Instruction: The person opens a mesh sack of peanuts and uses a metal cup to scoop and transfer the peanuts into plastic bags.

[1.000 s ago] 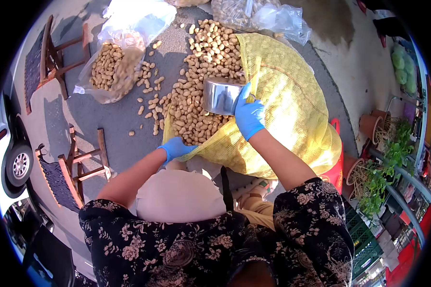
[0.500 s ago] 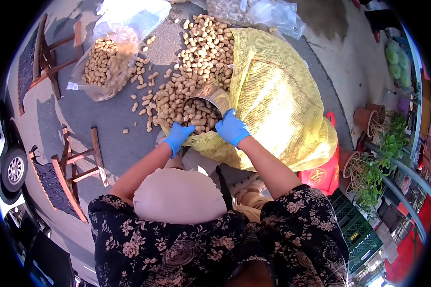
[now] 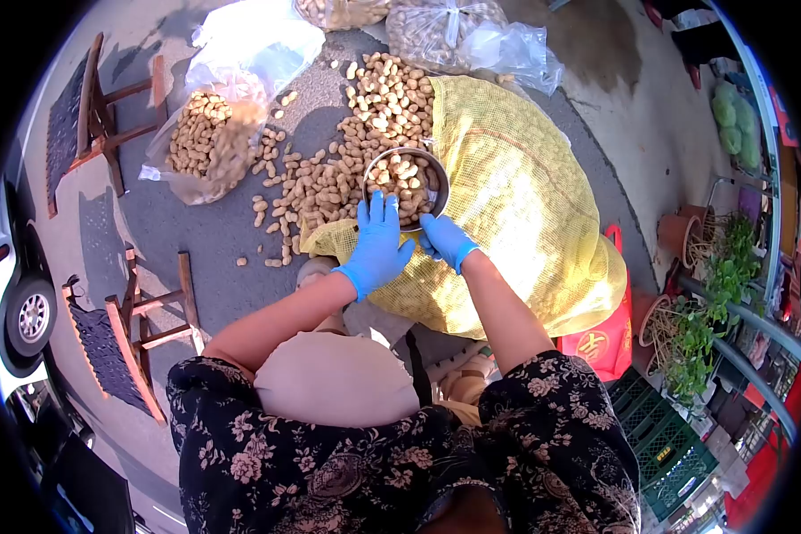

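Observation:
A round metal bowl (image 3: 446, 189) holds unshelled peanuts (image 3: 401, 174) and sits upright over the near side of a loose peanut heap (image 3: 387, 98). My right hand (image 3: 447, 241), in a blue glove, is closed on the bowl's near right rim. Also gloved in blue, my left hand (image 3: 376, 251) reaches over the near left rim with its fingers stretched out, their tips at the peanuts inside. Right of the bowl lies a large yellow mesh sack (image 3: 516, 196), its mouth edge spread under the heap.
A clear plastic bag of peanuts (image 3: 200, 133) lies at the left, and another bag (image 3: 436, 36) at the back. Two wooden-framed stools (image 3: 147, 320) (image 3: 107, 107) lie on the left. At the right are a red bag (image 3: 601, 343), a green crate (image 3: 663, 445) and potted plants (image 3: 685, 347).
The bowl has tipped from its side to upright, with peanuts in it, and shifted right. My left hand has left its lower left edge and moved over the rim, fingers extended.

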Available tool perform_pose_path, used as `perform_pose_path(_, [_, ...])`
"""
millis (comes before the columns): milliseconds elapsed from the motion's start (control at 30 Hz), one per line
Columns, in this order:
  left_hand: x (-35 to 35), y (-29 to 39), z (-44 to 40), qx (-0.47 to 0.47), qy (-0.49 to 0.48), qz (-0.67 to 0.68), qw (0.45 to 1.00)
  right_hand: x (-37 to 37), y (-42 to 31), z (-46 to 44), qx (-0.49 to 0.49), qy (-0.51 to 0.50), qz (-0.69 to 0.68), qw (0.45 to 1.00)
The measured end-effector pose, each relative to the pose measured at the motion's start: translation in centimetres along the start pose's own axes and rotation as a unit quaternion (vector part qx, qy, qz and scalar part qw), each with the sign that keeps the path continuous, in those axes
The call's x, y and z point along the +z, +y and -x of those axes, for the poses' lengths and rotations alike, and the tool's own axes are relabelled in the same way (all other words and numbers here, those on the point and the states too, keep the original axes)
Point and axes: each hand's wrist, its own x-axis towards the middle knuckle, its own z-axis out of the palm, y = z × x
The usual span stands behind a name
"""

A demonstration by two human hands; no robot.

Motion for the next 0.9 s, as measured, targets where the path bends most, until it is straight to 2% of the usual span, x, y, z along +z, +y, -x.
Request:
perform_pose_path(33, [-0.3,0.4,-0.1,0.008,-0.037,-0.052,0.998,0.2,0.4,-0.5,-0.002,0.000,-0.011,1.000])
perform_pose_path(67, [0.0,0.3,-0.2,0.011,-0.010,-0.053,0.999,0.2,1.2,-1.3,-0.007,-0.007,-0.027,1.000])
perform_pose_path(167, [-1.4,0.5,0.2,0.038,-0.060,-0.089,0.994,0.4,0.9,-0.6,-0.002,-0.013,-0.066,0.998])
perform_pose_path(200, [-1.5,0.1,0.4,0.054,-0.029,-0.076,0.995,0.3,1.1,-0.6,-0.010,-0.030,-0.090,0.995])
perform_pose_path(300, [-3.6,-2.4,0.3,0.009,0.094,0.130,0.987,0.7,1.8,-0.5,-0.061,0.014,-0.147,0.987])
perform_pose_path(367, [-6.9,-3.9,0.3,-0.060,0.255,0.093,0.960,0.7,1.7,-0.5,-0.130,0.029,-0.163,0.978])
perform_pose_path(433, [-10.1,-7.4,1.3,-0.089,0.412,0.073,0.904,0.8,0.8,0.0,-0.182,0.120,-0.091,0.972])
perform_pose_path(500, [-12.7,-10.7,2.3,-0.163,0.520,0.142,0.826,0.0,0.0,-0.1,-0.203,0.146,0.012,0.968])
perform_pose_path(567, [-14.5,-14.9,2.1,-0.239,0.589,0.130,0.761,-0.9,-0.2,-0.6,-0.271,0.161,0.170,0.934])
perform_pose_path(667, [-19.0,-16.6,0.4,-0.187,0.558,0.185,0.788,-0.7,-1.7,0.0,-0.194,0.110,0.194,0.955])
perform_pose_path(767, [-19.7,-21.5,-1.3,-0.198,0.541,0.348,0.740,0.1,-5.5,1.4,-0.106,0.034,0.024,0.993])
perform_pose_path(867, [-21.3,-20.6,-0.9,-0.084,0.546,0.536,0.638,1.8,-8.4,2.1,-0.141,-0.022,-0.014,0.990])
perform_pose_path(900, [-21.8,-19.9,-0.1,-0.069,0.527,0.565,0.631,2.9,-9.5,2.8,-0.150,-0.037,-0.025,0.988])
